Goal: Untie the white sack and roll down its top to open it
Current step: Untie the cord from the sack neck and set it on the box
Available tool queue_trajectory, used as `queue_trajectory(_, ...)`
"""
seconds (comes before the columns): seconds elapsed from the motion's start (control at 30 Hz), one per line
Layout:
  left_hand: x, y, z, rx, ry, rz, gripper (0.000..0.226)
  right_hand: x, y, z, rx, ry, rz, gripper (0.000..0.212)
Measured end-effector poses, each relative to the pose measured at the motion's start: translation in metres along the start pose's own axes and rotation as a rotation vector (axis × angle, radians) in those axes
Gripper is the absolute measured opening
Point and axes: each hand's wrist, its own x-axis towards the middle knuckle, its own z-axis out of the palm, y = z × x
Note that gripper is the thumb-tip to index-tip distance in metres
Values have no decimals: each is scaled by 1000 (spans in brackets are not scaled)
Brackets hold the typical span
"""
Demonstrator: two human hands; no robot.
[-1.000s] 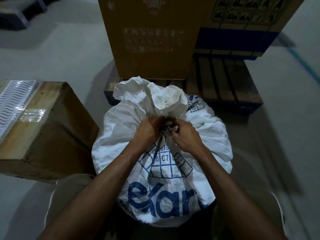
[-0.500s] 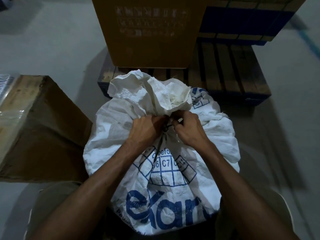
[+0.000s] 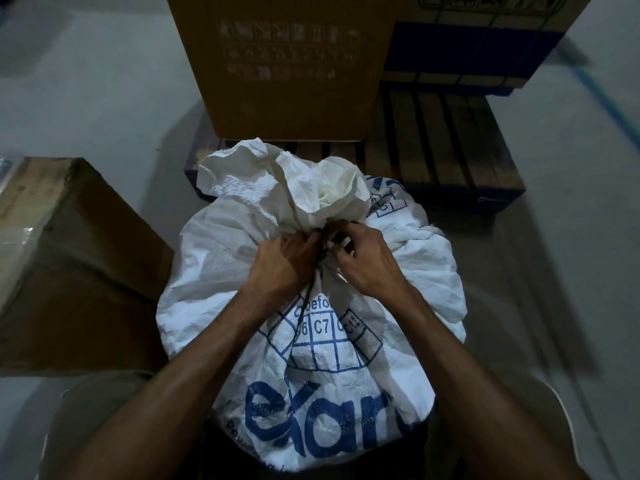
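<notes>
The sack [image 3: 311,306] stands at frame centre, its neck still tied. The left hand [image 3: 280,268] and right hand [image 3: 367,265] meet at the neck, fingers curled on the dark cord [image 3: 311,289], apparently pinching the knot. A box [image 3: 287,64] stands at 12 o'clock.

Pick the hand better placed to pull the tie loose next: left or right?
Right, probably. The right hand has its fingertips pinching at the dark tie on the white sack; the left hand grips the gathered neck, steadying it.
</notes>
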Motion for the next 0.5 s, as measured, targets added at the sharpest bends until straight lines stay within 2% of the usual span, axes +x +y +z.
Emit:
queue_trajectory(0.13,-2,2,-10,-84,-38,-2,24,-9,2,-3,-72,-22,-63,20)
queue_trajectory(0.3,-15,-4,-27,-312,-6,-3,14,-21,-1,-7,-18,-13,-94,43)
queue_trajectory(0.4,-13,-13,-37,-464,-82,-173,9,-20,6,-4,-37,7,-101,24)
queue_trajectory(0.5,-16,-22,-39,-536,-81,-216,4,-18,9,1,-71,61,-155,24)
